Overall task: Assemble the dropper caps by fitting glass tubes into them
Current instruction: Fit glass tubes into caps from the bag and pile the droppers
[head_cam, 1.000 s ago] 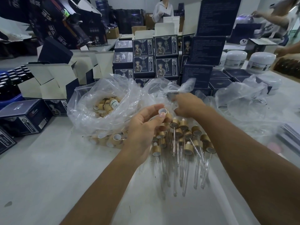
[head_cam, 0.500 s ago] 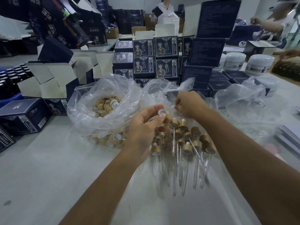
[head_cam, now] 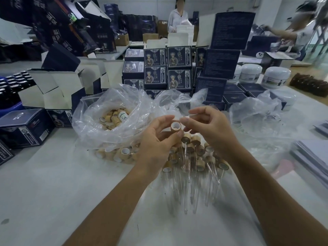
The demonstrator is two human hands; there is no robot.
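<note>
- Wood-toned dropper cap (head_cam: 175, 126), open end up, was pinched between the thumb and fingertips of the left hand (head_cam: 159, 139), above the white table (head_cam: 53, 183).
- The right hand (head_cam: 211, 126) hovered just beside it, fingers curled; whether they pinched a glass tube could not be told.
- Finished droppers (head_cam: 193, 157) lay below the hands.
- A clear plastic bag (head_cam: 110, 121) of loose caps sat to the left.
</note>
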